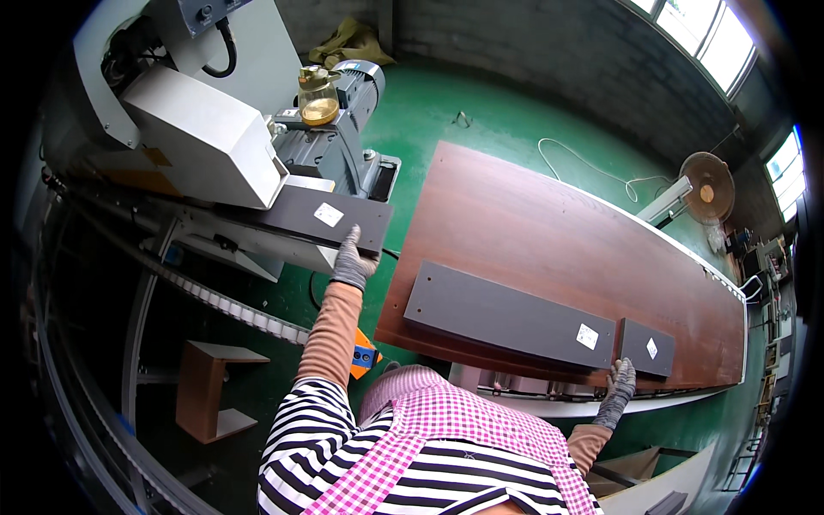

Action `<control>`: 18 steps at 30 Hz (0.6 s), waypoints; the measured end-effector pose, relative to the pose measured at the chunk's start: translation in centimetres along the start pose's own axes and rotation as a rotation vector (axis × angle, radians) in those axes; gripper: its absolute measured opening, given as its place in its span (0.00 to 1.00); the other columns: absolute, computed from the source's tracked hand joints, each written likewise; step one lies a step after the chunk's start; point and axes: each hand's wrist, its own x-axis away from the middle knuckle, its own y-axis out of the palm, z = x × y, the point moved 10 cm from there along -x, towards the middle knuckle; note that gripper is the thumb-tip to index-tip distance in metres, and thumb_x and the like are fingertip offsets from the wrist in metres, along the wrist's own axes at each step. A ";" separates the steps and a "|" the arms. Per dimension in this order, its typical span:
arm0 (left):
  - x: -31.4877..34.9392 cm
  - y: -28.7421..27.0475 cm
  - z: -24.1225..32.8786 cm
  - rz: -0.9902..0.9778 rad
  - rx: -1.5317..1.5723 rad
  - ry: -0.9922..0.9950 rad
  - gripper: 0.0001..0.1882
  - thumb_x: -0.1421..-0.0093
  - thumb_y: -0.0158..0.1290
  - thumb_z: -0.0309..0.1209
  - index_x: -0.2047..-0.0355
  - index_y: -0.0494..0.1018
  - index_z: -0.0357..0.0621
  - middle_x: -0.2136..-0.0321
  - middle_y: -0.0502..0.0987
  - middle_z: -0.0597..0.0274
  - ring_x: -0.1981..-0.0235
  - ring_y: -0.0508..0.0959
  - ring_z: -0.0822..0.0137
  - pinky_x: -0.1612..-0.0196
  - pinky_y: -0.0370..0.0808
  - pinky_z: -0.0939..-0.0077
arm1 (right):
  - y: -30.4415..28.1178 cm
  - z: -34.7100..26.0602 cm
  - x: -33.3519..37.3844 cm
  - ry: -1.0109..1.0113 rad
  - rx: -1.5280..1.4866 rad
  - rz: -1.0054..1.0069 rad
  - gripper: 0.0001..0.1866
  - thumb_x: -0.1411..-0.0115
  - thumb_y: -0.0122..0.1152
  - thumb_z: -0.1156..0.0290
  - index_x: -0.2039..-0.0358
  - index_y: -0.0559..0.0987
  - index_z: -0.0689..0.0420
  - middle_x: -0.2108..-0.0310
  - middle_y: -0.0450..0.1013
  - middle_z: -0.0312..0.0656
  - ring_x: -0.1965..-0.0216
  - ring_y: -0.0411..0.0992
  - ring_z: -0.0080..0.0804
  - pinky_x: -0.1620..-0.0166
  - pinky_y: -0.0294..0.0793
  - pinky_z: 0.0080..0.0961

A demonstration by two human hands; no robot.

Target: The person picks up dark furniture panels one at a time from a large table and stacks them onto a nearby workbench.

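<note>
A dark grey board (296, 215) with a white label sticks out of the machine at the left. My left hand (354, 260), in a grey glove, is closed on its near outer corner, thumb on top and the other fingers hidden below. On the brown tabletop lie a long dark grey board (506, 313) and a shorter dark grey board (648, 348), end to end with a narrow gap, each labelled. My gloved right hand (621, 382) has its fingers bent at the short board's near left corner, beside the gap.
The machine's white housing (206, 137) and grey motor (356, 90) stand at the left, with a roller track (232, 300) in front. Beyond the brown table (481, 206) are a fan (706, 189) and a white cable (571, 176). A U-shaped brown piece (202, 390) sits below left.
</note>
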 end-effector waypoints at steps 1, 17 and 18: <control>0.5 -0.1 -1.2 0.024 -0.031 -0.008 0.18 0.46 0.60 0.35 0.55 0.70 0.54 0.64 0.76 0.67 0.64 0.78 0.65 0.68 0.78 0.65 | 0.0 -0.3 0.1 -0.018 0.032 -0.001 0.20 0.36 0.51 0.61 0.46 0.68 0.52 0.52 0.72 0.38 0.55 0.71 0.29 0.51 0.68 0.33; 19.8 11.3 -14.7 -0.212 -0.299 -0.219 0.12 0.47 0.60 0.30 0.63 0.71 0.49 0.71 0.74 0.67 0.69 0.77 0.69 0.70 0.79 0.71 | 26.4 -16.1 22.1 -0.146 -0.240 -0.877 0.19 0.36 0.51 0.59 0.48 0.70 0.55 0.54 0.73 0.42 0.55 0.72 0.30 0.52 0.73 0.28; 21.0 11.4 -17.1 -0.267 -0.258 -0.294 0.12 0.45 0.59 0.31 0.62 0.70 0.49 0.69 0.75 0.66 0.69 0.77 0.68 0.70 0.78 0.72 | 28.4 -15.4 23.8 -0.057 -0.274 -0.975 0.21 0.36 0.51 0.58 0.47 0.70 0.55 0.55 0.73 0.42 0.56 0.72 0.31 0.53 0.74 0.29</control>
